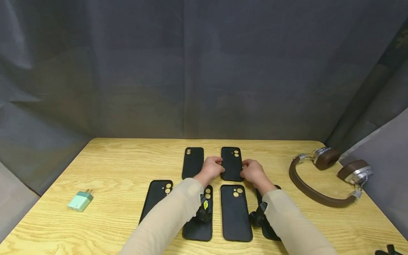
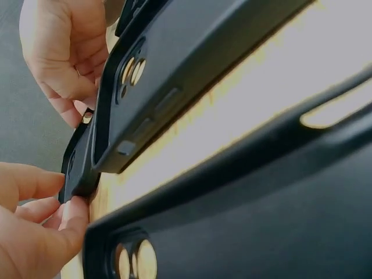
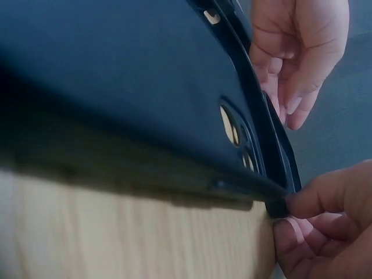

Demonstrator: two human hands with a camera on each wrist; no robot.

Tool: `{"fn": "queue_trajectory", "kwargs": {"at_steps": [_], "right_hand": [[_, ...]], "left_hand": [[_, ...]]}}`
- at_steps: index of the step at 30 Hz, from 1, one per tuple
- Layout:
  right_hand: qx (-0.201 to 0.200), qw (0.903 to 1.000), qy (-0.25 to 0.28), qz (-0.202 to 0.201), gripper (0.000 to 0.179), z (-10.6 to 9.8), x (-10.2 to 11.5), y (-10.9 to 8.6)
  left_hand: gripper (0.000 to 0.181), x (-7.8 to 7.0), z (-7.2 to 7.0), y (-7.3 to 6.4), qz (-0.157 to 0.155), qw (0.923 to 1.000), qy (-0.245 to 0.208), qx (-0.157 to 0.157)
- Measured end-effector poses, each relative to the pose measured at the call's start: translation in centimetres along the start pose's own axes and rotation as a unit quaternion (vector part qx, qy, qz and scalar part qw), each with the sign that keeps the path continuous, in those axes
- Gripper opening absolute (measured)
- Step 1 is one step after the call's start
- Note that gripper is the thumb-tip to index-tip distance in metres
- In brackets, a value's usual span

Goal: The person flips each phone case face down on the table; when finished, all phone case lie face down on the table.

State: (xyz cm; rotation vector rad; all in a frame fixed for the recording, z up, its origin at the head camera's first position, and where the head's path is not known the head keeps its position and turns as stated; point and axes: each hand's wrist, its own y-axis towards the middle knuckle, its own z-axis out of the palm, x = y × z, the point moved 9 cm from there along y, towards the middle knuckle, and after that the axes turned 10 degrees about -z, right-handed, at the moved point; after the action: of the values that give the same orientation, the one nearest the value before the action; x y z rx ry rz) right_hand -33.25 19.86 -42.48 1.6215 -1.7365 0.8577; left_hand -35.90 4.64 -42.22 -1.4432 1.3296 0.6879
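At the back of the table lies a black phone case [image 1: 232, 164] with camera cutouts at its top right. My left hand [image 1: 211, 168] pinches its left edge, with thumb and fingers at the rim in the left wrist view. From the other side, my right hand [image 1: 253, 171] pinches the right edge near the lower corner. Left of it is another black phone case [image 1: 192, 163], partly behind my left hand. In front, a case [image 1: 236, 214] lies between my forearms. Two more cases, one [image 1: 199, 230] under my left wrist and one [image 1: 270, 226] under my right, are partly covered.
A further black case [image 1: 156, 196] lies at front left, overlapped by my left sleeve. Brown headphones [image 1: 322, 198] rest on the right side of the wooden table [image 1: 111, 159]. A mint-green plug adapter [image 1: 80, 201] is at the left. A dark curtain [image 1: 204, 71] hangs behind.
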Motion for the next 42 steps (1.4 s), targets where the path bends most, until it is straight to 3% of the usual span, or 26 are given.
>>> {"fn": "queue_trajectory", "kwargs": {"at_steps": [11, 19, 25, 35, 42], "right_hand": [[-0.004, 0.9998, 0.021, 0.003, 0.049, -0.1, 0.9, -0.3], [-0.009, 0.9986, 0.047, -0.021, 0.052, -0.2, 2.1, -0.4], [-0.018, 0.996, 0.082, -0.028, 0.054, -0.2, 2.7, -0.3], [-0.012, 0.9909, 0.129, -0.037, 0.053, 0.5, 3.6, -0.6], [-0.006, 0.9895, 0.141, -0.033, 0.049, 1.4, 3.8, -0.8]], "left_hand": [[0.044, 0.2, -1.0, -0.4, -0.019, 0.9976, -0.063, -0.022], [0.036, -0.2, -2.2, -0.5, 0.002, 0.9928, -0.11, -0.046], [0.031, -0.5, -3.1, -0.7, 0.023, 0.9886, -0.142, -0.045], [0.03, -0.8, -4.3, -1.1, 0.048, 0.9849, -0.156, -0.058], [0.032, -1.1, -4.9, -1.3, 0.046, 0.9787, -0.193, -0.051]]}}
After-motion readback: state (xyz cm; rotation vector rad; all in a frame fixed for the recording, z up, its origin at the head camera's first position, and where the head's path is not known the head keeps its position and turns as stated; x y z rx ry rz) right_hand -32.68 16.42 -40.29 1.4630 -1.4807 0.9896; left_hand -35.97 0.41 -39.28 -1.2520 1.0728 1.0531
